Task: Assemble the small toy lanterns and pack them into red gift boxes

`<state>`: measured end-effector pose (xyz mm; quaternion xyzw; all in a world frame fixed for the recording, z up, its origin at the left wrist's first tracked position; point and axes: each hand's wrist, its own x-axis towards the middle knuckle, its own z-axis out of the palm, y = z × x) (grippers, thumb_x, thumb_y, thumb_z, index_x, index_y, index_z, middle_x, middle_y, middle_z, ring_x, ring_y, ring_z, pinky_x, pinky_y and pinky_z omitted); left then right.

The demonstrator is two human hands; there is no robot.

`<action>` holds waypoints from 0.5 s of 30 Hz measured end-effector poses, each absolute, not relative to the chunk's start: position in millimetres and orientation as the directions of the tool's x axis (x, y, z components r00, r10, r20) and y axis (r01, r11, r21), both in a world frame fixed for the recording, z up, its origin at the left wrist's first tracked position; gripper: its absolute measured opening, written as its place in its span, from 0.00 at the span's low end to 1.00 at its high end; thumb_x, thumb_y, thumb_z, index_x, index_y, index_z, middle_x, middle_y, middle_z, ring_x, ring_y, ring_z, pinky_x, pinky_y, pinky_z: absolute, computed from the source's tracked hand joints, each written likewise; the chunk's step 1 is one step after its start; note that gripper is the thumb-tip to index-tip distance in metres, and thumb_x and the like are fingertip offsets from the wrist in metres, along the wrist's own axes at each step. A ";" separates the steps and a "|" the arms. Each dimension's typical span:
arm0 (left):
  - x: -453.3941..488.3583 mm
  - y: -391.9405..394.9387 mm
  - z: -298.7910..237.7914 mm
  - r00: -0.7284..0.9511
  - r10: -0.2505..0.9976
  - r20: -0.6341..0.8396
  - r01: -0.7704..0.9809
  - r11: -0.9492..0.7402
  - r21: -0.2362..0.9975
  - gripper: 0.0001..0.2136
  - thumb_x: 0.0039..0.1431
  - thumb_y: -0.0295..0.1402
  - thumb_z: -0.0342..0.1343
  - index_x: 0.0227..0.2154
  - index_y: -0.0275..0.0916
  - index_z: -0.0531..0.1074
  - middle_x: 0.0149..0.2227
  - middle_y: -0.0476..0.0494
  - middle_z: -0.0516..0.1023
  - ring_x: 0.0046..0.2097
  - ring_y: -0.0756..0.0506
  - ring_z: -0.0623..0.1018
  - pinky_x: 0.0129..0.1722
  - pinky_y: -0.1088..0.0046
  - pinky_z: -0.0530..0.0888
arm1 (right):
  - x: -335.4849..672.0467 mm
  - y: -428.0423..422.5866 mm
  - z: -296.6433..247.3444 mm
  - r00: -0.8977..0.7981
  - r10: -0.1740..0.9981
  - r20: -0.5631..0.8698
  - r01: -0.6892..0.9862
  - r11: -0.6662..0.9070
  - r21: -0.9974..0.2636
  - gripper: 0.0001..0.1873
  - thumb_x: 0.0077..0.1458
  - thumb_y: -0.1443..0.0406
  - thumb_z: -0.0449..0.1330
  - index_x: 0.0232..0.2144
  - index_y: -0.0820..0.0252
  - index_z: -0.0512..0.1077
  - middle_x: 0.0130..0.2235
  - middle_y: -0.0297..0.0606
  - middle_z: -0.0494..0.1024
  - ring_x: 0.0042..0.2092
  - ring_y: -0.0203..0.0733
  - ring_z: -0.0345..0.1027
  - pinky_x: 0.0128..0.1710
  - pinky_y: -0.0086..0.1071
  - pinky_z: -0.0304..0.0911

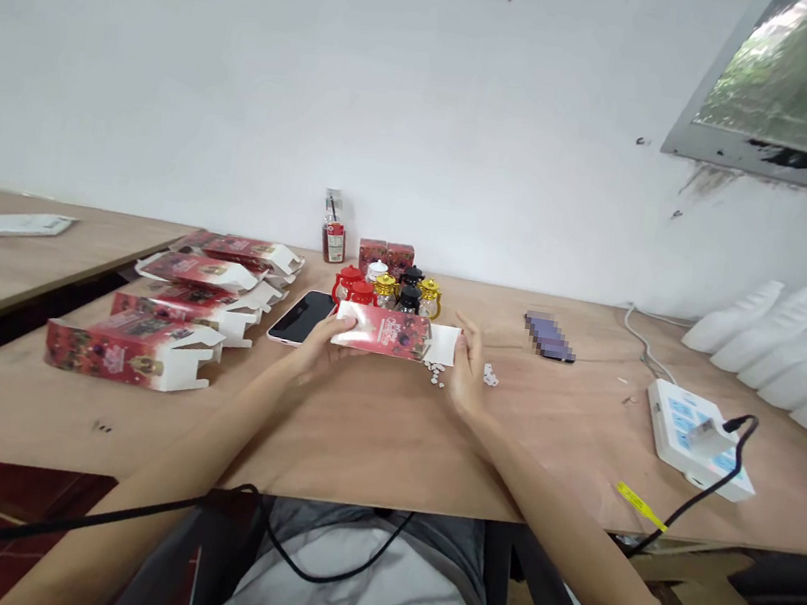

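Flap handling seems in hand: the left hand (323, 349) holds the box (385, 332) at the sitter's twelve o'clock, the right hand (467, 371), grip indeterminable from here, adjoins its flap (441, 346), and the next move likely calls for steady support.

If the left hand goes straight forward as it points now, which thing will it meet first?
Probably the small lanterns behind the red box the left hand holds; depth is hard to judge.

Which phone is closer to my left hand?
The white-edged phone, right beside your left hand; the purple-screened phone lies farther off, past your right hand.
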<state>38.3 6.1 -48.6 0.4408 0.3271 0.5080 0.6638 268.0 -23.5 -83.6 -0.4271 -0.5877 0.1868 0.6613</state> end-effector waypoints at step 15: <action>37.6 4.9 -45.0 0.237 0.967 -0.092 -0.490 0.201 0.848 0.09 0.47 0.35 0.60 0.32 0.38 0.71 0.34 0.46 0.78 0.35 0.46 0.79 0.42 0.64 0.78 | 260.4 -38.5 -71.7 0.075 0.819 0.569 0.367 0.508 -0.779 0.14 0.57 0.54 0.52 0.40 0.51 0.72 0.47 0.38 0.64 0.52 0.44 0.61 0.52 0.39 0.58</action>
